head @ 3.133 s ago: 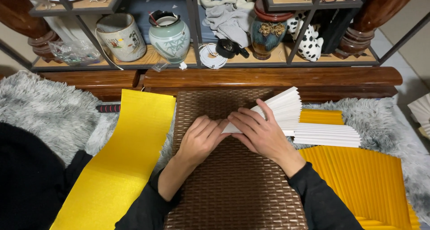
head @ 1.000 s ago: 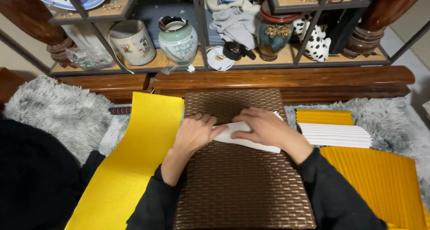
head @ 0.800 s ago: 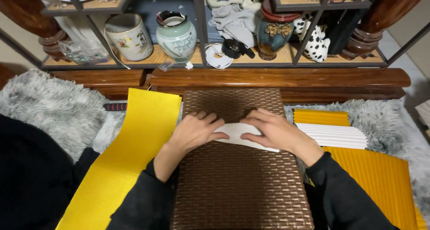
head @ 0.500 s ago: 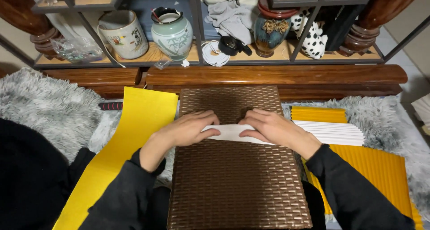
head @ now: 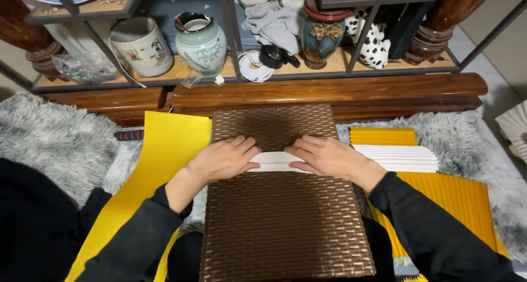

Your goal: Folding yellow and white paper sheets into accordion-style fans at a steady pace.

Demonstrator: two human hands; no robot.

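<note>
Pressing down from both sides, the two hands hold a folded white paper strip point(head: 276, 161) flat across the middle of a brown woven board point(head: 280, 216). A few seconds ago that paper stood open as a pleated fan lifted off the board at the right; a second ago it was only half gathered under the palms. Now it lies squeezed into one narrow band, which suggests the pleats have been closed up and are being creased.

The left hand point(head: 222, 160) lies palm down over the strip's left end, fingers together and pointing right, thumb tucked along the near edge. The right hand point(head: 328, 157) mirrors it on the right end, fingers pointing left. Neither hand grasps anything: both are spread flat, bearing on the paper, with only its middle showing between the fingertips. Both forearms, in black sleeves, run up from the bottom corners.

To the left of the board lies a long yellow sheet point(head: 148, 178). To the right sit a small pleated white stack point(head: 398, 158) and a ribbed yellow sheet point(head: 450, 202), all on a grey furry rug point(head: 49, 139). Beyond, a wooden shelf point(head: 324, 90) carries a pale green vase point(head: 201, 43) and a white jar point(head: 141, 46).
</note>
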